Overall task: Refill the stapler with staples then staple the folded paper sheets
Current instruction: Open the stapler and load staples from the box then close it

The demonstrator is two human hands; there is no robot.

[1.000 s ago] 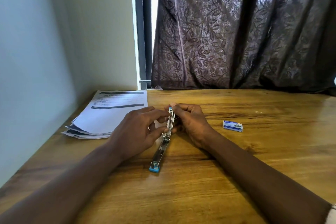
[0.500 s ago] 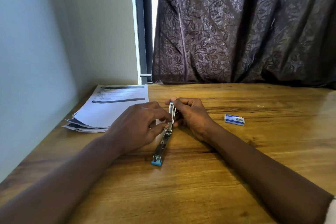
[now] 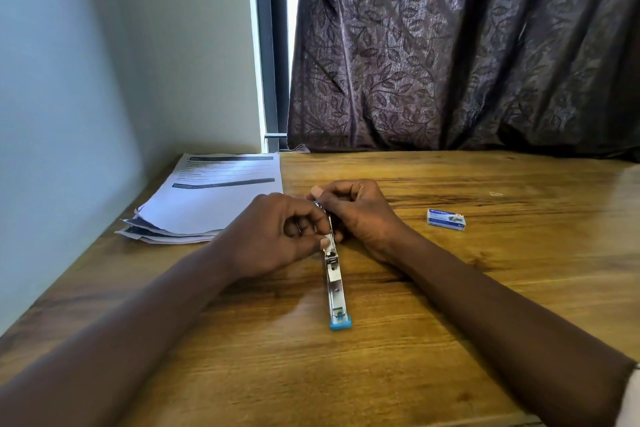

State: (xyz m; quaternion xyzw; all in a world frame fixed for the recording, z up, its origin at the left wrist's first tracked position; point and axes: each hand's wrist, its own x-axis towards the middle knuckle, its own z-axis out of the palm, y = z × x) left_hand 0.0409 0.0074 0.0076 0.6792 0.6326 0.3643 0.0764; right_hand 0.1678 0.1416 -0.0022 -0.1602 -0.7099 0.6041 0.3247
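Observation:
A silver stapler (image 3: 335,282) with blue ends lies swung fully open on the wooden table (image 3: 450,288), its base stretching toward me. My left hand (image 3: 277,239) pinches the stapler near its hinge with thumb and curled fingers. My right hand (image 3: 356,215) grips the far half from the right, fingers curled over it. What lies between the fingers is hidden. A small blue staple box (image 3: 446,219) sits to the right of my hands. The stack of folded printed paper sheets (image 3: 211,198) lies at the left, behind my left hand.
A wall runs along the table's left edge. A dark patterned curtain (image 3: 450,55) hangs behind the table's far edge. A tiny loose bit, perhaps a staple (image 3: 496,193), lies at the back right of the table.
Both hands stay on the stapler. The stapler's near end has swung slightly to the right, so it lies straighter toward me. The camera view has shifted a little.

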